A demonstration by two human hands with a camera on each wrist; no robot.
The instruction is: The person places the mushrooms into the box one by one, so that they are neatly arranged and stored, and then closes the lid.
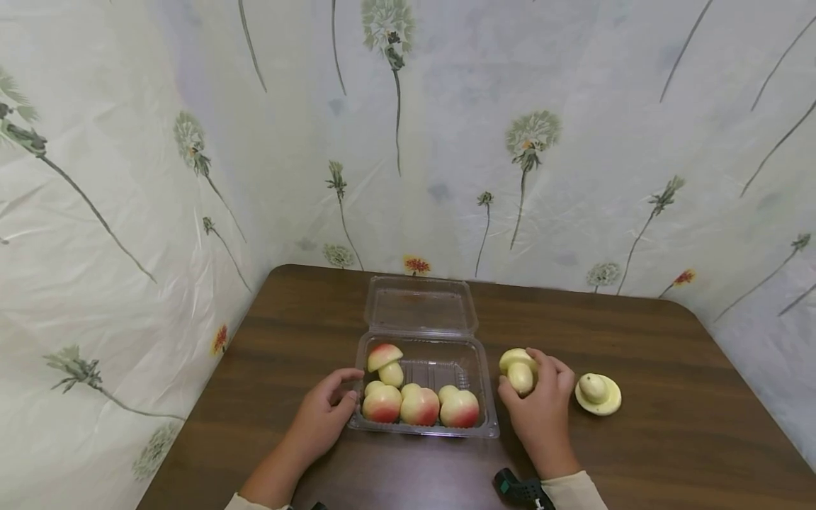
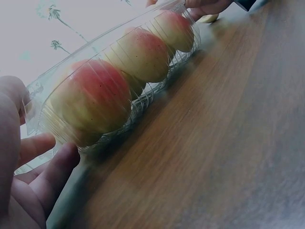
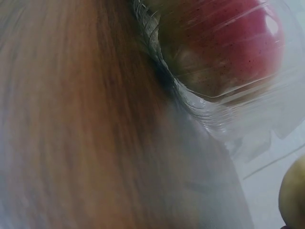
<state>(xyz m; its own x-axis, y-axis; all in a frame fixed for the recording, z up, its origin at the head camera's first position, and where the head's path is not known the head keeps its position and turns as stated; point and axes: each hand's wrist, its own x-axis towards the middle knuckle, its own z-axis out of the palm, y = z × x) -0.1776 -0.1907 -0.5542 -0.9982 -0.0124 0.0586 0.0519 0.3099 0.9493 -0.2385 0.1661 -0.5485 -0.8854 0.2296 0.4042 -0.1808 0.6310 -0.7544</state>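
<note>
A clear plastic box (image 1: pixel 489 397) with its lid (image 1: pixel 421 306) folded back lies on the table. Along its front row sit several toy mushrooms, among them a red-and-cream mushroom (image 1: pixel 419 406). Another red-capped mushroom (image 1: pixel 385 358) leans in the back left corner. My left hand (image 1: pixel 321 412) rests against the box's left side; its fingertips (image 2: pixel 71 152) touch the plastic wall. Right of the box, my right hand (image 1: pixel 542 407) pinches a pale yellow mushroom (image 1: pixel 521 375), stem toward me. In the right wrist view only part of a pale mushroom (image 3: pixel 294 195) shows at the edge.
Beyond my right hand, a second pale yellow mushroom (image 1: pixel 598 394) lies cap down on the dark wooden table (image 1: pixel 676 411). A flower-printed sheet (image 1: pixel 446 142) hangs behind the table and along its left.
</note>
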